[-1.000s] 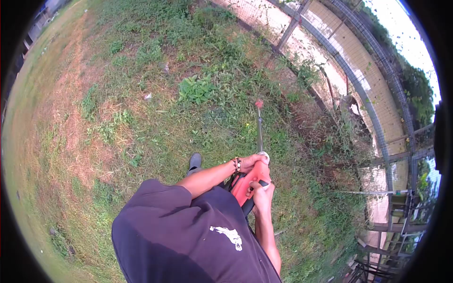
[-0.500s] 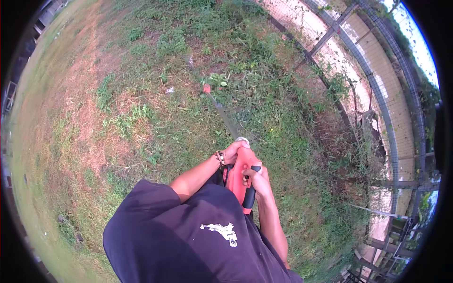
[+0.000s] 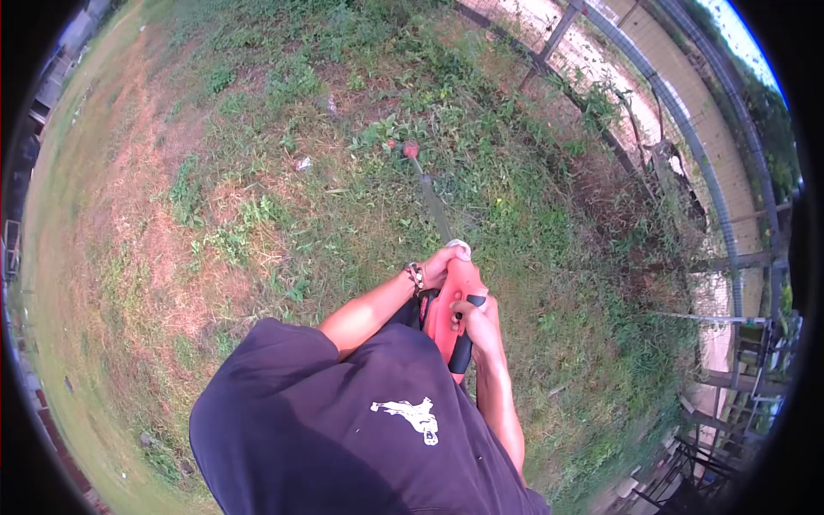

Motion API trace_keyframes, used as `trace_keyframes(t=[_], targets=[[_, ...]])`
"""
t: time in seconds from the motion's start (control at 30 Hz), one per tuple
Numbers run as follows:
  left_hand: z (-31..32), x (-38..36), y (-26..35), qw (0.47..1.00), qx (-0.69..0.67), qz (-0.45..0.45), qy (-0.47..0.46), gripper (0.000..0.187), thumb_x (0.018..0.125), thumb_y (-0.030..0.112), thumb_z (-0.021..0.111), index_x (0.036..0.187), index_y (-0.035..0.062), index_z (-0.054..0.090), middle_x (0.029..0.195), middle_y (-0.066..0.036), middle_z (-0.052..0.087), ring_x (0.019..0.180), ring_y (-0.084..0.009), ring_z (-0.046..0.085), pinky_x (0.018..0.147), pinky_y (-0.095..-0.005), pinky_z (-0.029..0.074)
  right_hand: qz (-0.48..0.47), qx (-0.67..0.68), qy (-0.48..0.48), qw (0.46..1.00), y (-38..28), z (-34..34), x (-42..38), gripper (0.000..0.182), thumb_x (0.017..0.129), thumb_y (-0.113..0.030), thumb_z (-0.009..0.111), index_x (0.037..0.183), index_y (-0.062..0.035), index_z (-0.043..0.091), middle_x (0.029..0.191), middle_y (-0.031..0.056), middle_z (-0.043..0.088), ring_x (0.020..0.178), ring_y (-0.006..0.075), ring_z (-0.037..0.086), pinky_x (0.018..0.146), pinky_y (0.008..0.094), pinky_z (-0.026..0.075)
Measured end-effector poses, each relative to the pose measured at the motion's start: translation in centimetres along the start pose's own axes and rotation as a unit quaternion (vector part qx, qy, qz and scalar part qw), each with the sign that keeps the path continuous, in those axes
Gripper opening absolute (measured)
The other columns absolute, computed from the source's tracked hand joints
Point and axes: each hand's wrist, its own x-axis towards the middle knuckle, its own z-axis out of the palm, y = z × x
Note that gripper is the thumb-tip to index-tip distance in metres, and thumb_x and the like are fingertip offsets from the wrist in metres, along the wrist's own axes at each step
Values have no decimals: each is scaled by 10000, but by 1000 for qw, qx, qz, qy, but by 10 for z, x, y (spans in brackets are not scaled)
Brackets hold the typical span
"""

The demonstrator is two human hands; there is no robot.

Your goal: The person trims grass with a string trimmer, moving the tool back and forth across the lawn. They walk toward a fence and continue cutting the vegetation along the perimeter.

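With both hands I hold an orange-red powered grass trimmer [image 3: 464, 279], pointed away from my body. Its dark shaft, slightly blurred, runs out to a reddish head [image 3: 410, 149] low over the weeds. My left hand [image 3: 439, 265], with a bracelet on the wrist, is wrapped around the front of the body, beside a pale ring where the shaft begins. Farther back, my right hand [image 3: 478, 322] is closed around the black rear grip, its fingers curled at the trigger area. The cutting end is too small and blurred to make out in detail.
Grass and leafy weeds [image 3: 532, 223] cover the ground, with dry brownish patches [image 3: 163, 257] to the left. A wire-mesh fence [image 3: 717, 193] with posts curves along the right. A small white scrap [image 3: 304, 163] and a small orange spot [image 3: 390, 144] lie near the trimmer head.
The trimmer head has swung to the right across the weeds, with both hands shifting slightly right along with it. The view has turned a little. Both grips are unchanged.
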Motion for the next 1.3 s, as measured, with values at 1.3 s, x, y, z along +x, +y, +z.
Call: trace_keyframes(t=[1.3], targets=[[-57, -256, 57, 879, -133, 356, 289, 196, 714, 309, 572, 760, 127, 517, 827, -183, 637, 750, -297, 630, 738, -410, 515, -67, -231, -395, 887, -5, 183, 13, 81, 691, -45, 575, 752, 6, 560, 578, 14, 519, 466, 98, 505, 434, 249, 394]])
